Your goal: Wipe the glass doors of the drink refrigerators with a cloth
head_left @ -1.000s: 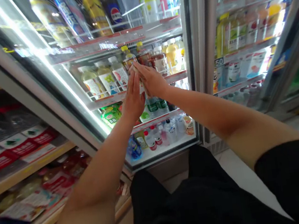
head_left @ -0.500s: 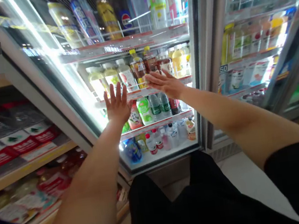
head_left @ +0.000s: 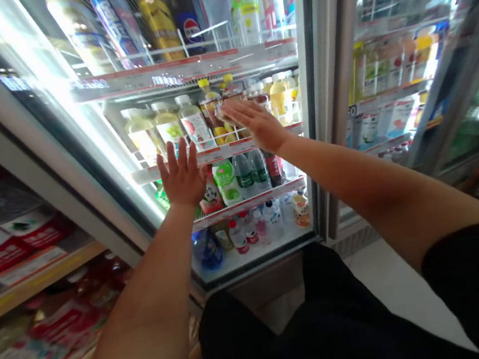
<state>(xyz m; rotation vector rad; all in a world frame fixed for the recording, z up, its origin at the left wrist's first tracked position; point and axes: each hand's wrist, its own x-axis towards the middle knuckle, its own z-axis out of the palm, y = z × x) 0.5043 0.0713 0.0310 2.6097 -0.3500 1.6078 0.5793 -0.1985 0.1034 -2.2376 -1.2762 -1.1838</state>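
Both of my hands reach out toward a lit drinks fridge whose shelves hold rows of bottles. My left hand [head_left: 182, 175] is open, fingers spread and pointing up, palm toward the shelves, with nothing in it. Behind it run a price rail [head_left: 244, 145] and a bottle with a green label [head_left: 226, 182]. My right hand [head_left: 259, 124] is open too, fingers stretched out to the left and holding nothing. It partly hides the yellow-capped dark bottles [head_left: 211, 104] on the second shelf. Whether either hand touches anything, I cannot tell.
The fridge's metal frame [head_left: 331, 73] stands right of the shelves, beside another drinks cabinet [head_left: 389, 77]. At left is a wooden shelf [head_left: 36, 283] with red-and-white packs [head_left: 38, 229]. Small red-capped bottles [head_left: 239, 238] stand on the fridge's bottom level. My knees are just in front.
The view has shifted slightly closer to the fridge. My right hand has risen a little and moved left across the dark bottles. My left hand stays spread, slightly lower and further left.
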